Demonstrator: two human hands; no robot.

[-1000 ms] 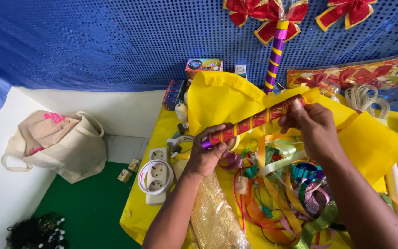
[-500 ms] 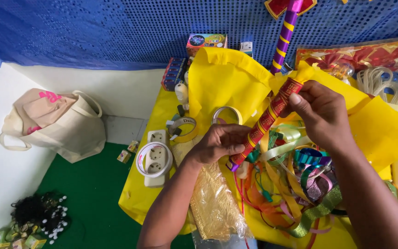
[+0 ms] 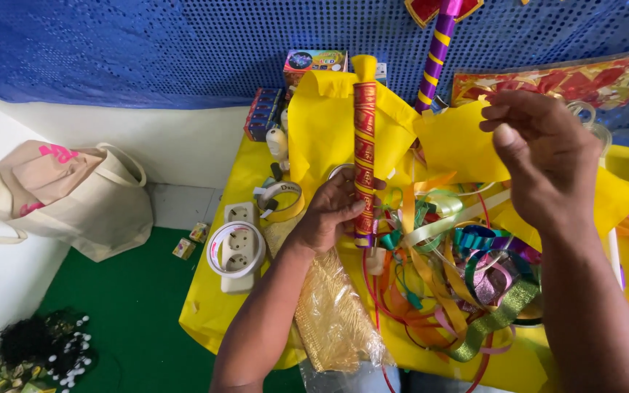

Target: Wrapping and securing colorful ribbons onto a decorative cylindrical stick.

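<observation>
My left hand (image 3: 333, 213) grips the lower end of a red and gold wrapped stick (image 3: 364, 138), which stands upright over the yellow-covered table (image 3: 216, 306). A piece of yellow fabric (image 3: 322, 124) hangs behind the stick's top. My right hand (image 3: 544, 156) is raised to the right of the stick, fingers pinched on the edge of a yellow sheet (image 3: 460, 142). Below both hands lies a tangle of coloured ribbons (image 3: 467, 291).
A white power strip with a tape ring (image 3: 238, 247) lies at the table's left. A gold mesh bag (image 3: 333, 313) sits near the front edge. A cream tote bag (image 3: 67, 193) rests on the floor left. A purple and yellow striped stick (image 3: 437, 51) and boxes (image 3: 314, 62) stand at the blue wall.
The red and gold stick has swung from slanted to upright in my left hand. My right hand has let go of its top end and now pinches the yellow sheet.
</observation>
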